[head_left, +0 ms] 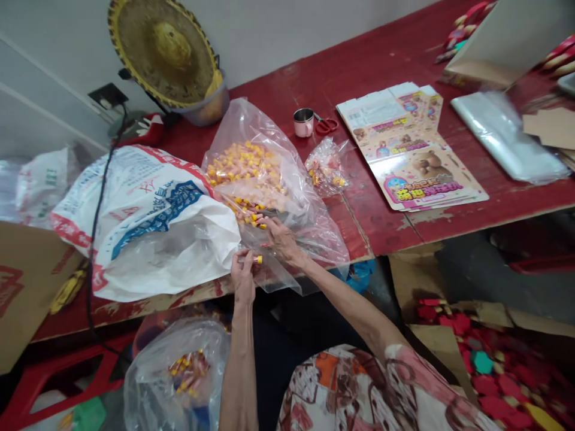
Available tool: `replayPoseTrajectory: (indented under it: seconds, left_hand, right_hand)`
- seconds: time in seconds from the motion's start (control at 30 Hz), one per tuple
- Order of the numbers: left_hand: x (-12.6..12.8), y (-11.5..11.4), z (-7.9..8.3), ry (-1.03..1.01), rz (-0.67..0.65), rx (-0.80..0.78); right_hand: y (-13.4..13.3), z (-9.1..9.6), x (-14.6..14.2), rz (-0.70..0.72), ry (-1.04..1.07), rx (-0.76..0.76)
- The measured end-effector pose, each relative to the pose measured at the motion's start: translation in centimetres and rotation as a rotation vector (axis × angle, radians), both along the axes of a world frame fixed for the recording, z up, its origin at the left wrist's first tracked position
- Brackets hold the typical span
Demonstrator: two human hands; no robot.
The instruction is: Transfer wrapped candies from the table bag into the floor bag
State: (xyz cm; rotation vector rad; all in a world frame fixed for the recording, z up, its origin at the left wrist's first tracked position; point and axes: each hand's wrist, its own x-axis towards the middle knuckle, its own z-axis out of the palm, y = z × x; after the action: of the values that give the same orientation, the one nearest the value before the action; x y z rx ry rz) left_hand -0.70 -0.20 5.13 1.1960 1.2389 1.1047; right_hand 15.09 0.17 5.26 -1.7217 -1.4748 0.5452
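Left hand [243, 274]: pinching one yellow-capped tube [252, 260], six o'clock from the pile [249, 167]!
Right hand [283, 240]: at the pile's five o'clock edge, grip too small to make out.

There are two hands, one left hand [243, 269] and one right hand [284, 242], with one yellow-tipped piece [257, 260] in the left. Three clear bags hold small pieces: one large bag [309, 203] and one small bag [327, 170] on the table [296, 78], and one lower bag [153, 371] beneath (their contents are too many and too jumbled to count). The table also bears one mug [303, 124], one pair of scissors [326, 126], one blue-and-red printed sack [148, 209], one stack of clear plastic [507, 134], and one pile of printed cards [415, 161], its number of sheets hidden by overlap. One round yellow-rimmed disc [166, 45] and one tub [204, 109] make up the back corner.
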Motion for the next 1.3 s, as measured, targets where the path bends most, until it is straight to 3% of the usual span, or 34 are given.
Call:
replayPoseTrajectory:
  seconds: [0.1,0.2,0.3,0.4,0.5,0.63,0.7,0.9,1.13,1.3]
  left_hand:
    - [-0.5,-0.2,0.4,-0.123,0.01,-0.04]
    - [-0.7,-0.5,0.7,-0.195,0.025,-0.054]
    - [-0.7,-0.9,0.3,0.028,0.046,0.023]
    - [-0.7,-1.2,-0.5,0.377,0.009,0.202]
    - [-0.7,-1.3,-0.8,0.521,-0.051,0.361]
    - [-0.6,-2.0,-0.2,0.567,-0.024,0.524]
    - [-0.4,-2.5,-0.4,0.589,0.001,0.603]
    - [0.6,-3.4,-2.6,0.584,0.056,0.589]
    - [1.7,-4.1,-2.6,0.621,0.175,0.678]
    - [2.2,-5.8,-3.5,0.547,0.082,0.719]
  right_hand:
    - [1.5,0.9,0.2,0.065,-0.166,-0.172]
    - [2.3,0.6,0.2,0.088,-0.206,-0.218]
    - [2.7,0.2,0.3,0.086,-0.213,-0.218]
    - [2.6,0.2,0.7,0.064,-0.201,-0.187]
    - [1.3,0.1,1.1,0.029,-0.155,-0.103]
    - [-1.7,-1.5,1.5,-0.108,-0.03,0.191]
    - [-3.2,-2.6,1.5,-0.14,-0.035,0.259]
    - [-5.6,-4.2,1.2,-0.094,-0.082,0.202]
    - [-5.2,-5.2,1.1,-0.188,-0.063,0.299]
    - [-5.2,-4.7,0.9,-0.201,-0.078,0.306]
